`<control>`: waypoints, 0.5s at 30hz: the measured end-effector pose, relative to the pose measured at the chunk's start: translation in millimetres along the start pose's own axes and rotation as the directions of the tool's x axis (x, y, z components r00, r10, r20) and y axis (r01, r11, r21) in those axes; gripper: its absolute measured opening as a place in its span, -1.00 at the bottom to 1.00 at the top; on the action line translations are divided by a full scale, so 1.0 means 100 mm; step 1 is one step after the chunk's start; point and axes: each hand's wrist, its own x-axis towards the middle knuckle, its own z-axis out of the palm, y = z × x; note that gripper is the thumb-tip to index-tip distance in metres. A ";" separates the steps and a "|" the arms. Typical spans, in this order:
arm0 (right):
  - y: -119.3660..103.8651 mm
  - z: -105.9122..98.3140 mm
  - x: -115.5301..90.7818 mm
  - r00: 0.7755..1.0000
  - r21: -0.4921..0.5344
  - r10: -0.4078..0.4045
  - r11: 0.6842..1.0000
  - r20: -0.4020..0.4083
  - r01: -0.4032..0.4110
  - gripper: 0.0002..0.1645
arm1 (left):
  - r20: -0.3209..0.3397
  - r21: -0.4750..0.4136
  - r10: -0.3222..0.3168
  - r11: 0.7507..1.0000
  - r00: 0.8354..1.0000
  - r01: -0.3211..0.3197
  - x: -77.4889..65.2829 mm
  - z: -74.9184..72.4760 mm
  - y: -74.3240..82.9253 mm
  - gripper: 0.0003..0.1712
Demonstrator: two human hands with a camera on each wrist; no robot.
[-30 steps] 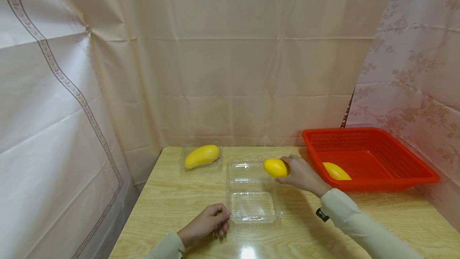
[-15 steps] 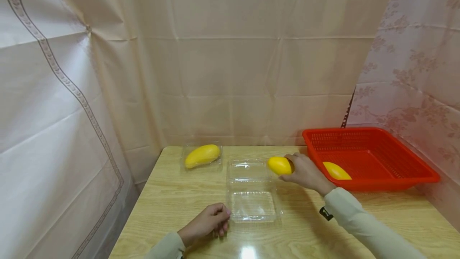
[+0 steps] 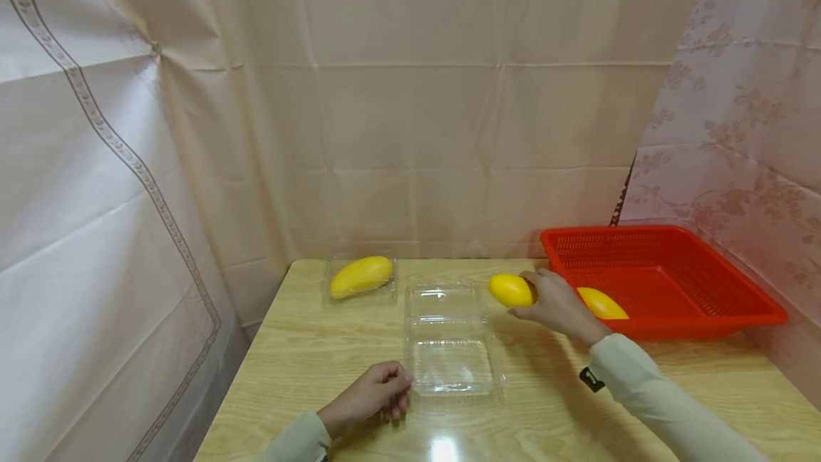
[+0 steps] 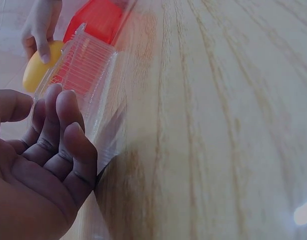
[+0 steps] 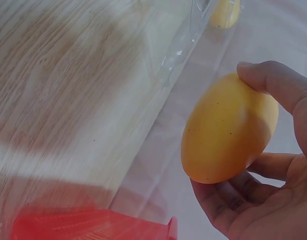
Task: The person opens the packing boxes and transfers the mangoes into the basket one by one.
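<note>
My right hand grips a smooth yellow mango above the table, between the open clear plastic box and the red basket. In the right wrist view the thumb lies over one side of that mango, with curled fingers under the other. The clear plastic box lies unfolded, its lid part toward the back. At its near left corner my left hand pinches the edge between thumb and fingertips. In the left wrist view the ribbed box wall rises just beyond the fingers.
A red plastic basket stands at the right, with another yellow mango in its near left corner. At the back left, a long yellow mango sits in a second clear box. Cloth curtains hang behind the wood-grain table.
My right hand has carried the mango a little to the right and back, away from the open box toward the basket. The left hand and the box have stayed put.
</note>
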 end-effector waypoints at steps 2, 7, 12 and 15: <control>0.03 -0.01 0.00 1.000 -0.001 0.013 1.000 -0.002 -0.013 -0.13 | 0.001 0.002 -0.001 1.000 1.000 0.001 0.00 0.00 0.00 -0.62; 0.09 -0.01 0.00 1.000 -0.004 -0.002 1.000 -0.018 0.002 -0.12 | -0.004 0.005 0.001 1.000 1.000 -0.001 0.01 0.00 0.00 -0.61; 0.13 -0.04 0.00 1.000 0.015 0.002 1.000 -0.015 -0.002 -0.16 | -0.007 -0.003 0.003 1.000 1.000 -0.003 0.02 0.01 -0.01 -0.62; 0.14 -0.07 -0.01 1.000 0.011 0.005 1.000 -0.014 -0.005 -0.13 | -0.006 -0.007 0.003 1.000 1.000 -0.003 0.02 0.00 -0.02 -0.63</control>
